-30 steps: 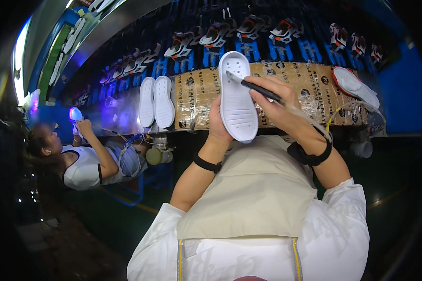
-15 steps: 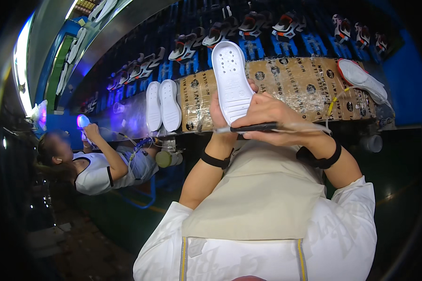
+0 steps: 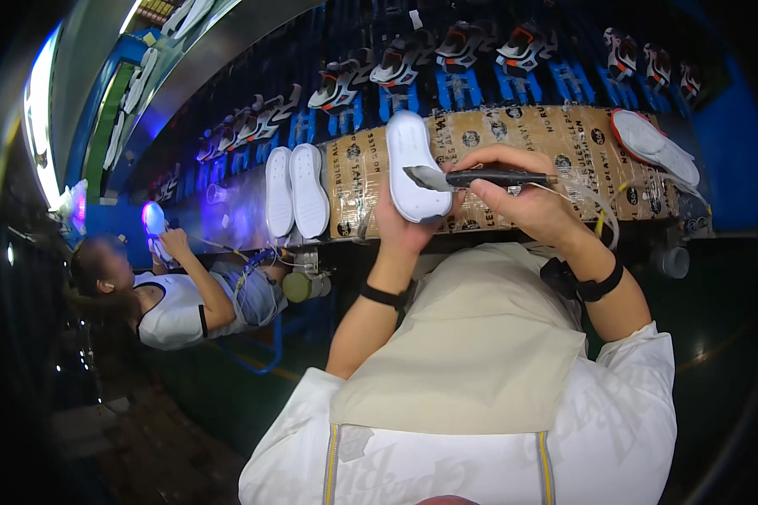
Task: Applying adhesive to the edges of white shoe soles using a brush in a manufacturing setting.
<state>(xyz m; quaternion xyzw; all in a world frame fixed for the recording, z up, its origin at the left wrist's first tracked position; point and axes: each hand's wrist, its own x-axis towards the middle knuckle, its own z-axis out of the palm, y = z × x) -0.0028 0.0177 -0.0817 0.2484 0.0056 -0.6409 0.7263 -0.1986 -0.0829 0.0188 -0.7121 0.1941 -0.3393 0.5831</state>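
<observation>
My left hand grips a white shoe sole from below, near its grey-marked heel end. The sole stands toe away from me, tilted, over the near edge of the bench. In my right hand is a brush with a black handle and flat greyish bristles, a thin hose trailing from its rear end. Its bristles lie over the middle of the sole and appear to touch it. My right fingers wrap round the handle from above and below.
Two white soles lie side by side left of the cardboard bench cover. At the right lies a white sole with a red rim. Behind runs a row of shoe uppers on blue holders. A co-worker holds a lit sole at left.
My right hand has moved up and right, bringing the brush from the heel onto the sole. The sole has tilted and moved slightly nearer, so its holed inner face no longer shows.
</observation>
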